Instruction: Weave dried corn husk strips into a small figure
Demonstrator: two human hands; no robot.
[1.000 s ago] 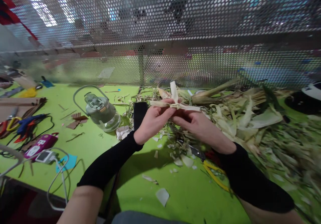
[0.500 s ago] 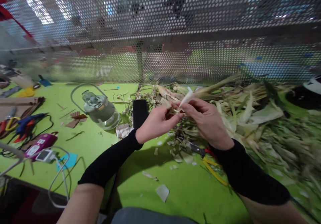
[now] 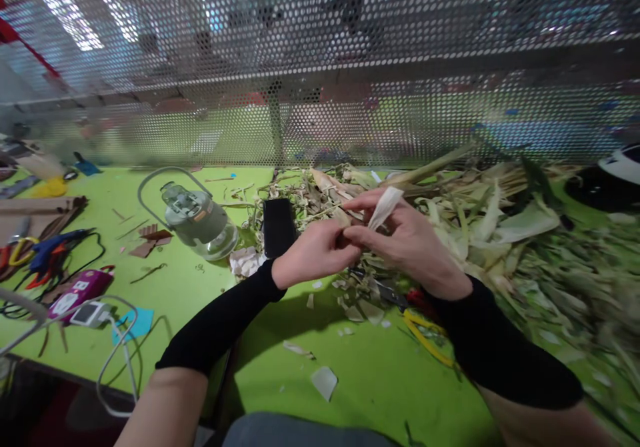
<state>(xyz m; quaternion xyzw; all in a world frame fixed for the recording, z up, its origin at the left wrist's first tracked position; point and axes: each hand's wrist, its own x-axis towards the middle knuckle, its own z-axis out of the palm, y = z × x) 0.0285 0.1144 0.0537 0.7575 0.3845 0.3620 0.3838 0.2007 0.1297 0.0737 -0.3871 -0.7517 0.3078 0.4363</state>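
A pale strip of corn husk (image 3: 386, 208) stands up between my two hands above the green table. My left hand (image 3: 320, 248) is closed in a pinch at the lower end of the piece, and its fingertips partly hide what they grip. Against it, my right hand (image 3: 415, 243) has its thumb and fingers around the husk, with the index finger stretched toward the left hand. Behind them lies a heap of dry husks and scraps (image 3: 530, 223). Yellow-and-red-handled scissors or pliers (image 3: 427, 337) rest below my right wrist, partly covered by scraps.
A black phone (image 3: 279, 227) and a clear bottle with a grey lid (image 3: 200, 220) are left of my hands. Farther left are a purple power strip (image 3: 83, 292), white cables and a blue glue gun (image 3: 53, 243). A perforated metal screen (image 3: 300, 120) closes the back.
The white husk strip has tipped to the right and toward me. My right hand has turned, its index finger now extended, while my left hand has curled tighter at nearly the same place.
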